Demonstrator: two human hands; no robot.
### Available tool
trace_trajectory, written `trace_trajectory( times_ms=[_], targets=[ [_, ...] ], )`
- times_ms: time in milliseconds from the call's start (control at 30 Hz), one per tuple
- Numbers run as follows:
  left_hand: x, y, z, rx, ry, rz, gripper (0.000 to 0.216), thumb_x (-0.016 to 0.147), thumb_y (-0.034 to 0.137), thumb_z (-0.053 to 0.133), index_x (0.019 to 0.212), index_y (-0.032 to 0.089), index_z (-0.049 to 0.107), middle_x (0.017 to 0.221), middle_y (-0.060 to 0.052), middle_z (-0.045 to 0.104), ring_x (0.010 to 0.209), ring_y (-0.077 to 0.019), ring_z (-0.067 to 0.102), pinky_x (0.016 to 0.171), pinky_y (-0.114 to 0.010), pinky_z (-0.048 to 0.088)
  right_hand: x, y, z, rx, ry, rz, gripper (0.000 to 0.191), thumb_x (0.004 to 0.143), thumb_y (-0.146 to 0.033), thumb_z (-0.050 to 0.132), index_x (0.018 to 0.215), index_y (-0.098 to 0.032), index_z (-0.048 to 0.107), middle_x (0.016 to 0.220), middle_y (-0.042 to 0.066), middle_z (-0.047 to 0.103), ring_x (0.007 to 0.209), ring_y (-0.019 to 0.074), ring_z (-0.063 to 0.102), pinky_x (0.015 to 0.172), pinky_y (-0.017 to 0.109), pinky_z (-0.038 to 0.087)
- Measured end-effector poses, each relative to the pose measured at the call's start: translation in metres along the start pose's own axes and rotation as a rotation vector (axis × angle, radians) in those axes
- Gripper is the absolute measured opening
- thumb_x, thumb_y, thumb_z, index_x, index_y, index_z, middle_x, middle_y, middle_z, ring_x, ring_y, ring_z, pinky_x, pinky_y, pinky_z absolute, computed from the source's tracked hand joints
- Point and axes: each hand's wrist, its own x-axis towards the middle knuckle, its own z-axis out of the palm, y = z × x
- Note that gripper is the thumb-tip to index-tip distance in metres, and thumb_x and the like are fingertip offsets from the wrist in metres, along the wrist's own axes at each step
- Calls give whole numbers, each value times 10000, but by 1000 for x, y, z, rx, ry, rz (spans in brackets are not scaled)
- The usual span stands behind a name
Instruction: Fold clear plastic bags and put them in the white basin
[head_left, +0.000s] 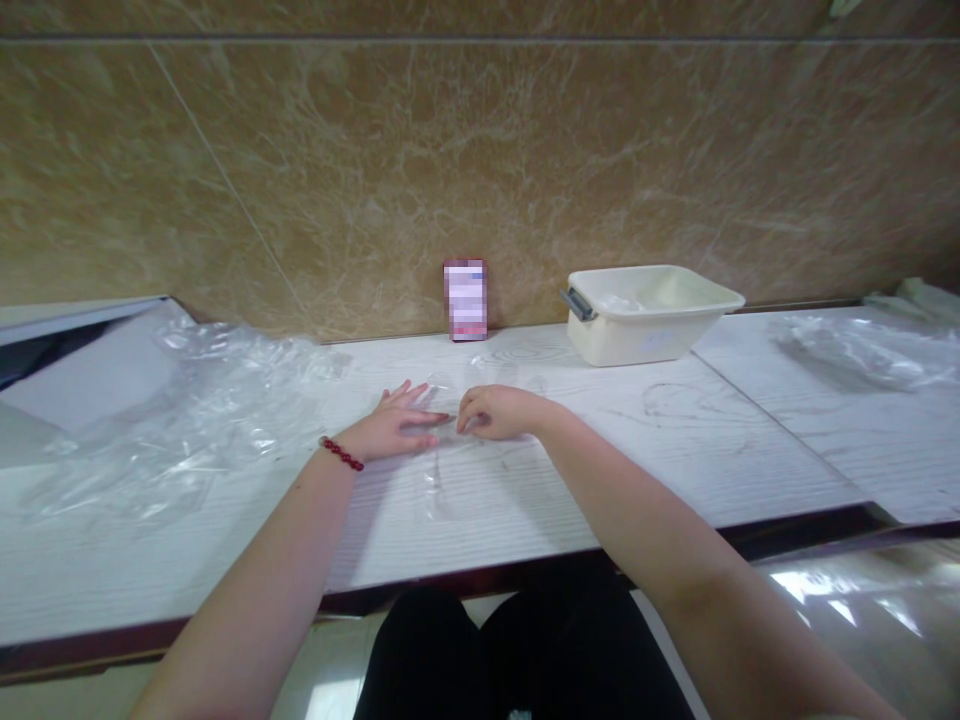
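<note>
A clear plastic bag [457,490] lies flat on the white wood-grain table [600,470], its outline faint against the surface. My left hand [390,425], with a red bead bracelet [342,453] at the wrist, rests on the bag's left side with fingers spread. Just to its right, my right hand [499,412] has its fingers curled together over the bag. Whatever those fingertips pinch is too small or too transparent to make out.
Heaped clear plastic bags [225,410] spread over the table's left, beside an open white box [97,370]. A phone [466,300] leans against the marbled wall. Right of it stands a cream plastic bin [637,340] with clear plastic inside. More clear plastic [877,350] lies far right.
</note>
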Motion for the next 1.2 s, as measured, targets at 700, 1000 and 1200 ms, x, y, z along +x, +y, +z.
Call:
trace_trajectory(
  times_ms=[700, 1000, 1200],
  targets=[
    [-2, 4, 0, 169, -167, -62, 741, 572, 716, 403, 1230, 391, 294, 1396, -19, -26, 1232, -360, -62, 934, -553, 12, -4, -2, -11, -85, -112, 115, 222, 634, -132, 501, 758, -183, 678, 765, 30, 591, 645, 113, 519, 633, 224, 391],
    [-2, 3, 0, 163, -162, -62, 738, 570, 717, 403, 1225, 392, 306, 1395, -24, -10, 1233, -357, -56, 936, -550, 16, -3, -1, -9, -72, -67, 71, 282, 662, -320, 579, 903, -183, 634, 767, 40, 571, 705, 130, 505, 668, 245, 374],
    [-3, 3, -1, 159, -170, -61, 748, 569, 711, 415, 1231, 384, 296, 1394, -17, -16, 1231, -360, -62, 939, -546, 18, -3, 6, -9, -97, -96, 92, 331, 645, -384, 601, 914, -194, 634, 767, 39, 566, 711, 135, 501, 648, 238, 367]
  ],
)
